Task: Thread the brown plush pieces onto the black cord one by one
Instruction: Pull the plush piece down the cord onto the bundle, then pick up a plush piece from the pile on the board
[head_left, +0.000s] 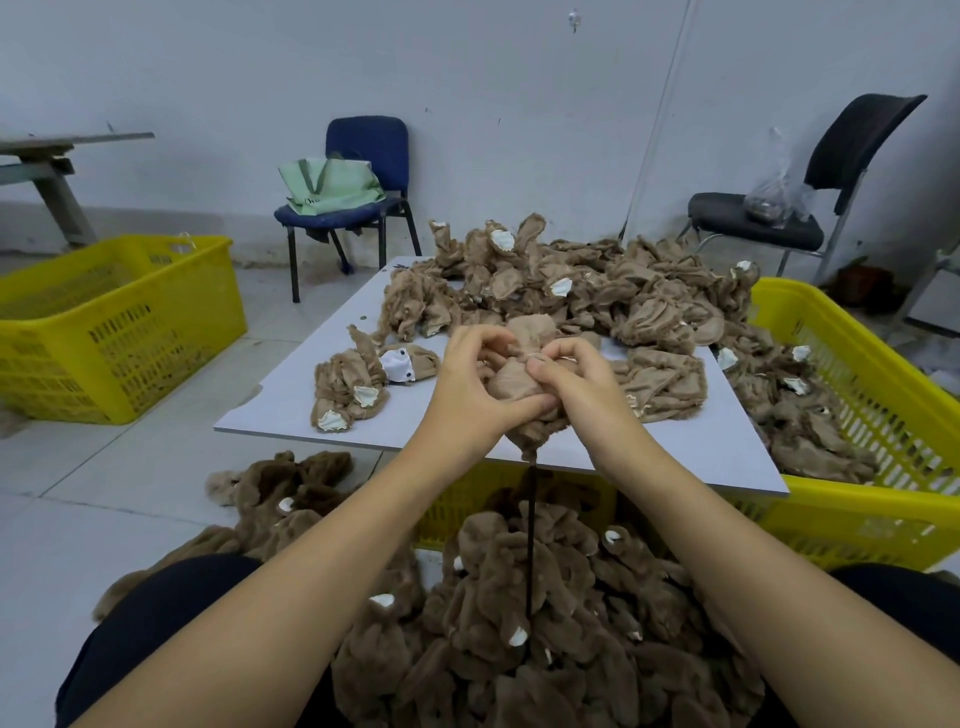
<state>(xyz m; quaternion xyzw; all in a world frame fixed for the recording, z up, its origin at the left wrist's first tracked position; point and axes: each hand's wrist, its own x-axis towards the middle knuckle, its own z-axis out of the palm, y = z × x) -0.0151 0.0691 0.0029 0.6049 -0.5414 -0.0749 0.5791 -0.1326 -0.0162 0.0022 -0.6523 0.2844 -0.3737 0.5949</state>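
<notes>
Plush-toy workshop: yellow crates (119, 332), heaped brown plush pieces (571, 280)

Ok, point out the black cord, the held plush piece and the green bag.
black cord (530, 545), head view, mid-length of the hanging stretch.
held plush piece (511, 387), head view, bare fabric between the hands.
green bag (332, 187), head view, its front face.

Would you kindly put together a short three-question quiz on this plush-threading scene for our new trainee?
1. True or false: both the left hand and the right hand grip the same brown plush piece.
2. Where does the black cord run from that piece? A) up to the wall B) down into the plush pile at the lap C) across to the blue chair
3. Fill in: the loose pieces waiting lie on a flat grey ____.

Key: 1 true; 2 B; 3 board.
</notes>
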